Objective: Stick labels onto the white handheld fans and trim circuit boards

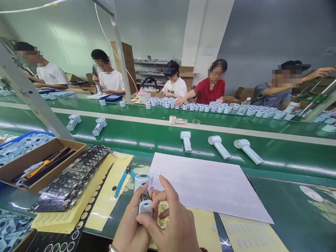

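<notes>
My left hand [131, 224] was closed around a pale blue gadget [145, 208], near and in the middle, with its round end on the far side. My right hand [175, 222] was up against it from the right, with the thumb by its near end and one finger up, but I could not tell if it pinched anything. Blue cutters [121, 182] lay to the left, partly on a yellow sheet [101, 213], white paper [207, 183] lay to the right, and more gadgets [219, 147] lay far off on the green belt [157, 140]
</notes>
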### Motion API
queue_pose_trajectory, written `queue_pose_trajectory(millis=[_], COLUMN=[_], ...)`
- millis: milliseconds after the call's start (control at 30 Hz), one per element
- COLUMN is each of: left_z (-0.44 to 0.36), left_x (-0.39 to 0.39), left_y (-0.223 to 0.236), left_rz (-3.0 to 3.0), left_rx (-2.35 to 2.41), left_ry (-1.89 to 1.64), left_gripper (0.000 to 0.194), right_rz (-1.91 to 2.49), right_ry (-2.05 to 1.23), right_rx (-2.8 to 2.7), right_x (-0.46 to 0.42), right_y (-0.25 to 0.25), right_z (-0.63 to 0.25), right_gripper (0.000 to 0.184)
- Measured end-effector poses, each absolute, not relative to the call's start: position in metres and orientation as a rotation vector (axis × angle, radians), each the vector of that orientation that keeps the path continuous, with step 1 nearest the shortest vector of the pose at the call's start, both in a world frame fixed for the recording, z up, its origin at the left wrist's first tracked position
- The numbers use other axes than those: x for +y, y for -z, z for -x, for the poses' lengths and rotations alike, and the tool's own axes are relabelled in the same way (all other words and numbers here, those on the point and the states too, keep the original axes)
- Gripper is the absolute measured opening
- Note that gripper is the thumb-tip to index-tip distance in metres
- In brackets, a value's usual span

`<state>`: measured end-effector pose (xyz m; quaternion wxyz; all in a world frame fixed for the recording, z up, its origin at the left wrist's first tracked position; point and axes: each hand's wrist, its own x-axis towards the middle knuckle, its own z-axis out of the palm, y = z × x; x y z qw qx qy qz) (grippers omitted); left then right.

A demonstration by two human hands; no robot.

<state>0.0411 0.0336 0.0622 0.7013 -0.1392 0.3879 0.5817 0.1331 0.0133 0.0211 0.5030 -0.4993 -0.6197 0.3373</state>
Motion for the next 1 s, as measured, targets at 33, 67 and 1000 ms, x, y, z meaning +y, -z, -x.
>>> queue_pose_trajectory(millis=[33,67,1000], left_z=[-0.042,-0.042,-0.022], left_x=[0.032,0.031,0.012], left_y=[-0.065,-0.066,0.009], left_rz=[0.374,0.436,-0.348], left_rx=[0.845,0.826,1.221], left_ry=[-1.257,-1.217,-1.062], left_gripper=[0.022,0.022,0.057], right_rz=[1.215,1.222,1.398], right_ry=[-0.832,-0.893,-1.184], right_rx=[-1.473,-1.423,-1.465], right_x=[0.014,0.015,0.021], right_y=[-0.020,-0.019,0.024], right_z=[-0.136,-0.139,-0.195], right_gripper=[0.084,0.089,0.009])
